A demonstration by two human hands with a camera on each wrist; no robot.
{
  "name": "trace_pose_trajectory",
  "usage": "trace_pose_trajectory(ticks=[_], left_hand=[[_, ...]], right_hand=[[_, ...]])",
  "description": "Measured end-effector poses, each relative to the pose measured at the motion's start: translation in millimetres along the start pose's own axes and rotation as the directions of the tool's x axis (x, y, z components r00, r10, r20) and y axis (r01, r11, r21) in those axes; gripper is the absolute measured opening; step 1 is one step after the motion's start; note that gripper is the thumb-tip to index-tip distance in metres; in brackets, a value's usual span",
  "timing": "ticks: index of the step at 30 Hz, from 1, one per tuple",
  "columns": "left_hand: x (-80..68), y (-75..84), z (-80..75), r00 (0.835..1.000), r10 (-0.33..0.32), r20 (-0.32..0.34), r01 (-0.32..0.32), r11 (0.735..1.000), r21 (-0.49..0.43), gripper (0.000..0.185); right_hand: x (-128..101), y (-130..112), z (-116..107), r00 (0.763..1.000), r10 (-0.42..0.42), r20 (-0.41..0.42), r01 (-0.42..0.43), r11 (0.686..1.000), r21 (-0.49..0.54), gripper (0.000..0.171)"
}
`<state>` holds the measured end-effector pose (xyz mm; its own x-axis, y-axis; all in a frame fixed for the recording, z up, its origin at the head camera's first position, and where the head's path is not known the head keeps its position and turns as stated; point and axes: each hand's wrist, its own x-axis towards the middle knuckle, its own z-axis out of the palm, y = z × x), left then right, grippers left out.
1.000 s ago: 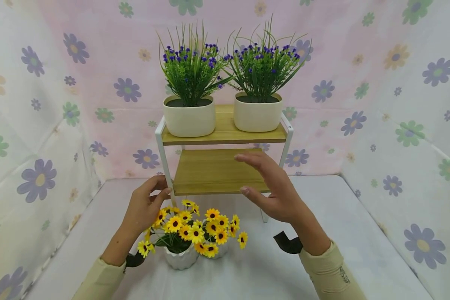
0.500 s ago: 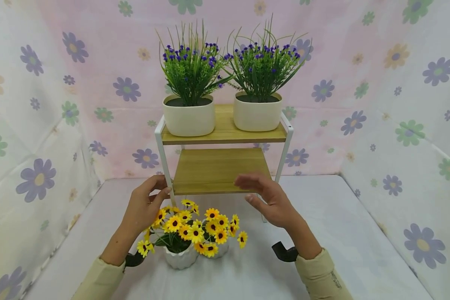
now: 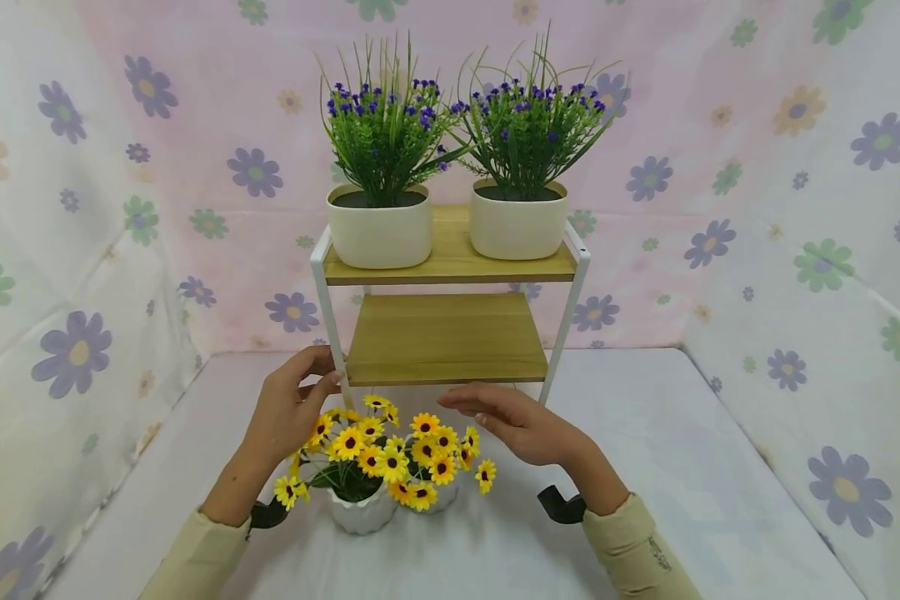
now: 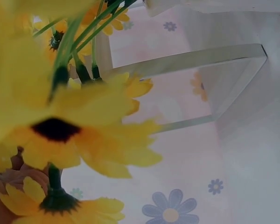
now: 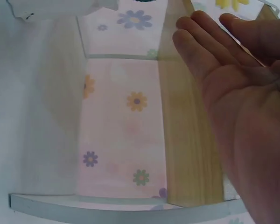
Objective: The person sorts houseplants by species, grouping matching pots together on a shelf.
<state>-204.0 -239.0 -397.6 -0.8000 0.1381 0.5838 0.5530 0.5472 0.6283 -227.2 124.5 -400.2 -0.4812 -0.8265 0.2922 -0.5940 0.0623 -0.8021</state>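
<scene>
A two-tier wooden plant stand (image 3: 446,337) with a white metal frame stands in the middle. My left hand (image 3: 283,410) holds its front left leg (image 3: 328,321), thumb in front and fingers behind. My right hand (image 3: 528,427) hovers just below the lower board's front edge, fingers straight and holding nothing. Its fingertips come near the yellow daisies. Those daisies grow in two small white pots: the left pot (image 3: 362,510) is nearer, the right pot (image 3: 442,496) partly hidden by blooms. Yellow petals (image 4: 102,140) cover much of the left wrist view. Seen from the right wrist, the open palm (image 5: 245,107) lies beside a board.
On the upper board sit two cream oval planters, a left planter (image 3: 380,236) and a right planter (image 3: 519,225), with tall grass and purple flowers. A white cloth covers the table (image 3: 690,467). Flower-print fabric (image 3: 217,183) encloses the back and sides.
My right hand has come down and to the left, from in front of the lower board to below its edge near the daisies. The left hand stays at the leg.
</scene>
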Motion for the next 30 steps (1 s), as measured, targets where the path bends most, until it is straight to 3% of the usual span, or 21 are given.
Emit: trace_pose_trajectory(ticks=[5,9,13,18,22,30], left_hand=[[-1.8,-0.4,-1.1,1.000,-0.007,-0.006,0.007,1.000,0.010,0.026],[-1.6,-0.7,-1.1,1.000,-0.007,-0.007,0.007,1.000,0.004,0.026],[-0.7,-0.1,-0.8,1.000,-0.005,-0.002,0.005,1.000,0.002,0.026],[0.0,1.0,-0.9,1.000,-0.006,-0.002,0.006,1.000,0.011,0.026],[0.1,0.6,-0.7,1.000,-0.009,-0.004,0.009,1.000,0.022,0.025],[1.0,0.5,0.2,1.000,-0.006,-0.006,0.006,1.000,0.025,0.026]], right_hand=[[6,10,9,0.993,0.052,0.109,-0.047,0.998,-0.052,0.063],[9,22,16,0.987,0.104,0.121,-0.090,0.989,-0.115,0.079],[9,34,21,0.984,0.139,0.110,-0.134,0.990,-0.050,0.075],[11,49,29,0.980,0.174,0.099,-0.171,0.985,-0.033,0.086],[14,57,38,0.982,0.160,0.103,-0.154,0.986,-0.064,0.091],[15,64,54,0.981,0.128,0.146,-0.134,0.991,0.029,0.085]])
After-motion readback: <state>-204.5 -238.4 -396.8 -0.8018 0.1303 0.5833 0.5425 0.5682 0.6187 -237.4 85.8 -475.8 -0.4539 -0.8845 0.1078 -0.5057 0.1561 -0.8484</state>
